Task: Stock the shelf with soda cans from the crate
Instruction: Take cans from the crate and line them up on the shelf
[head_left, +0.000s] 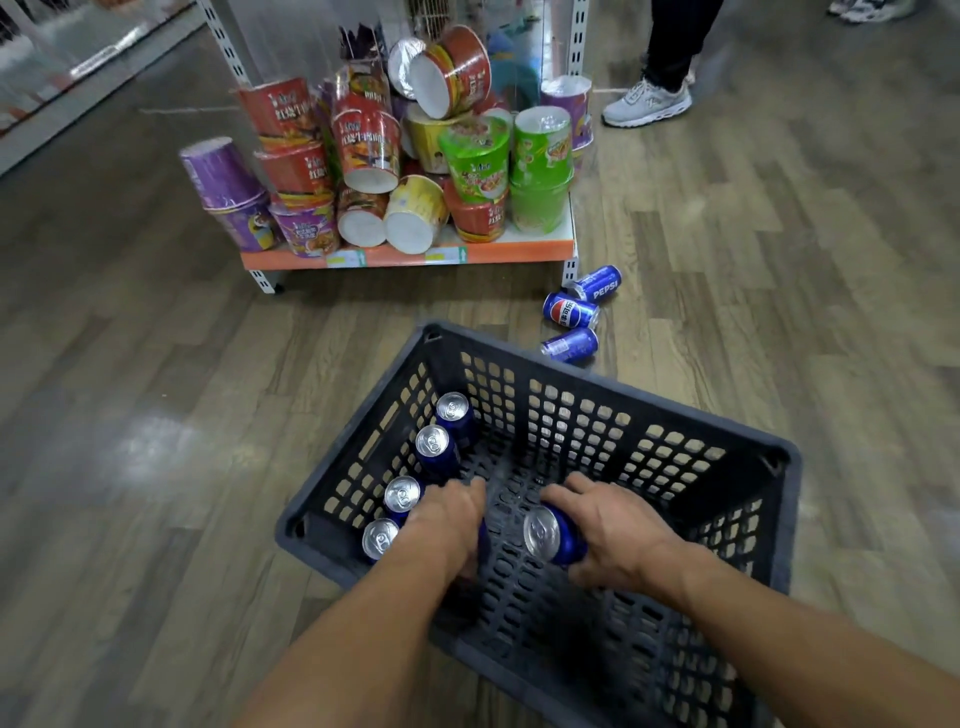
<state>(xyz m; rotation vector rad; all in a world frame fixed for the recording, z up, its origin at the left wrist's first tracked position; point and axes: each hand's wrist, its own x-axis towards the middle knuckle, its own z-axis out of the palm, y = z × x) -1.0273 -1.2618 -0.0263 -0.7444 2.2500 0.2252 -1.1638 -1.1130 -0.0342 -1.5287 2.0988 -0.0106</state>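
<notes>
A dark perforated crate (571, 415) sits on the wood-plank floor (156, 415), its far corner pointing to 12 o'clock and its long left wall running from 11 toward 7. Four blue soda cans (432, 448) stand upright in a row hard against that left wall, silver tops up, each just beside the next.

The left hand (451, 525) reaches into the crate beside the two nearest cans of the row; its grip is curled down over something blue, mostly hidden under the palm, so what it holds cannot be told for sure. The right hand (615, 540) holds a tilted can (553, 535) near the crate's middle, fingers and thumb wrapped round its body, the silver top facing 9 o'clock. The crate bottom from the middle toward the right wall at 3 o'clock lies bare.

Beyond the far rim, at 1 o'clock, three loose cans (571, 314) lie on their sides on the floor, near the corner post of the low shelf (405, 254). That shelf, at 12 o'clock, carries heaped noodle cups (374, 150) out to its orange front edge. A standing person's shoe (647, 104) shows at 1 o'clock, well apart.
</notes>
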